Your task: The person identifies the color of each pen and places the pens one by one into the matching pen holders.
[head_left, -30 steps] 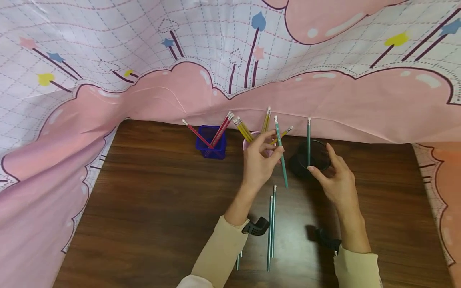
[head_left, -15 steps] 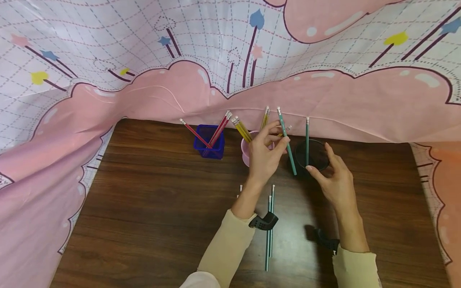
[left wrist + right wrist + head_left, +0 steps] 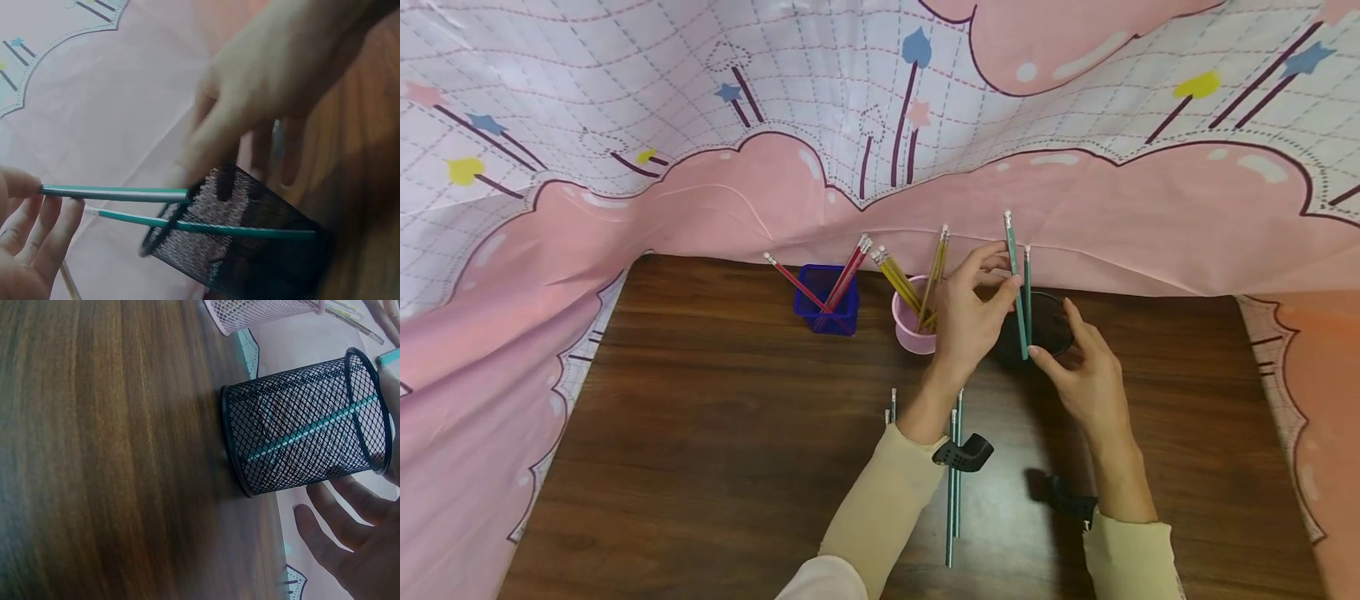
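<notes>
The teal pencil is slim and straight, with a pale eraser at its top end; it is pinched between the thumb and fingers of the left hand, tilted slightly from upright. Its lower end is by the rim of the black mesh cup; whether they touch, I cannot tell. The right hand holds that cup, thumb and fingers set wide around its rim. The cup is round, see-through, and contains one leaning teal pencil, eraser end up.

To its left, past the left hand, the round pink mesh cup contains yellow pencils slanting different ways. Farther left, the square blue container holds red pencils, one leaning left, others right. More teal pencils lie on the brown wooden table, partly behind the left forearm.
</notes>
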